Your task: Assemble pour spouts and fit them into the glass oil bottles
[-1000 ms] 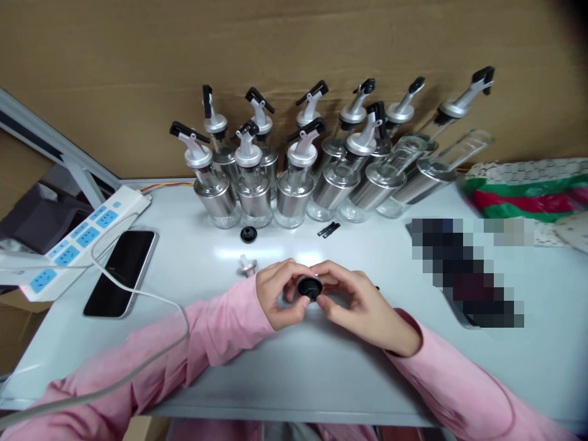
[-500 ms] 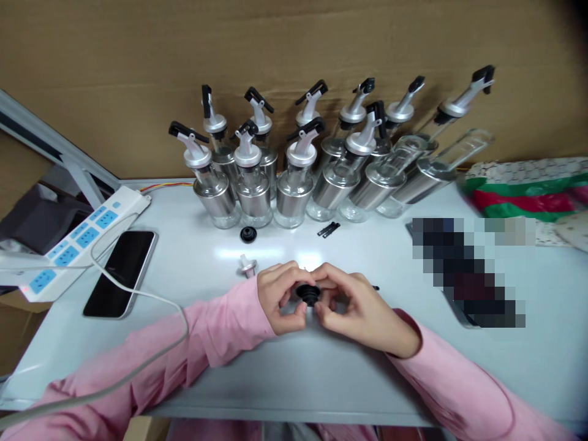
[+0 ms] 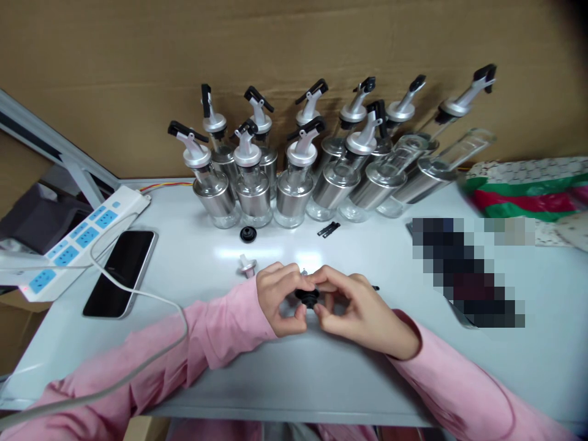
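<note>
A black ribbed stopper [image 3: 308, 298] is pinched between my two hands above the front middle of the table. My left hand [image 3: 281, 301] grips it from the left with thumb and fingers. From the right, my right hand [image 3: 351, 309] closes its thumb and fingertips on the same piece. A small silvery tip shows just behind the fingers; whether it belongs to the stopper is hidden. Beyond my left wrist lies a loose silver pourer spout [image 3: 248, 267], with another black stopper [image 3: 248, 234] farther back. Two thin black levers [image 3: 329, 229] rest near the bottles.
Several glass and steel oil bottles [image 3: 294, 196] stand along the cardboard wall [image 3: 285, 43], most topped with pourers. At left are a power strip [image 3: 85, 242], a phone [image 3: 122, 272] and a white cable [image 3: 156, 298]. A patterned bag [image 3: 528, 196] lies right, behind a blurred-out dark item [image 3: 473, 275].
The black stopper has tipped slightly between my fingers, and my fingertips have shifted a little. Everything else stays in place.
</note>
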`<action>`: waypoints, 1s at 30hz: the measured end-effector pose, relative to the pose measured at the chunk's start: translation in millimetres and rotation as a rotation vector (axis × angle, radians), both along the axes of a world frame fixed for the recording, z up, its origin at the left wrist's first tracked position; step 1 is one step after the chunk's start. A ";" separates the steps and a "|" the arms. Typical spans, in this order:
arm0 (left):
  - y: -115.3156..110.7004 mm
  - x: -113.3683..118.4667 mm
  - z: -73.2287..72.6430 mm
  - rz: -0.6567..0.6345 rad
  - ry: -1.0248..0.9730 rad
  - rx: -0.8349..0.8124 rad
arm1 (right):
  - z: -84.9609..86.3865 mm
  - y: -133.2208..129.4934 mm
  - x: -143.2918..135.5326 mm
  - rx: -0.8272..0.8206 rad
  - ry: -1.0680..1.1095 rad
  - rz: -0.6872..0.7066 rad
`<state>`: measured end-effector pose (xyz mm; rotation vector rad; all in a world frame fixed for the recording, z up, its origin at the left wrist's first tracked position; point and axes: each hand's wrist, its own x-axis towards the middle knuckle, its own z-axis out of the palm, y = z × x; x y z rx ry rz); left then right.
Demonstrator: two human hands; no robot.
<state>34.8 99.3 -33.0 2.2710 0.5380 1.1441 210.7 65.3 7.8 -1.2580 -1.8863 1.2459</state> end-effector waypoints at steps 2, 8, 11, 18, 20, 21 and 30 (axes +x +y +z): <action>0.4 0.6 -1.9 0.008 -0.013 0.030 | -0.4 -0.5 0.0 0.010 -0.020 0.004; 1.9 -1.2 -5.1 -0.007 0.034 0.076 | -0.2 -2.3 0.3 0.060 -0.065 0.007; 2.0 -1.2 -6.2 0.002 0.041 0.103 | 0.3 -2.7 -0.8 0.087 -0.076 -0.008; 1.7 -0.8 -5.6 0.019 0.046 0.139 | 0.0 -3.5 -2.2 0.105 -0.084 -0.018; 2.3 -0.3 -5.0 0.014 0.042 0.128 | -0.6 -3.7 -1.6 0.090 -0.071 -0.020; 2.5 0.4 -4.6 0.015 0.029 0.112 | -0.9 -3.7 -1.4 0.079 -0.056 -0.029; -0.5 1.5 -1.2 0.035 -0.072 -0.174 | -1.3 0.3 -2.9 -0.045 0.145 -0.046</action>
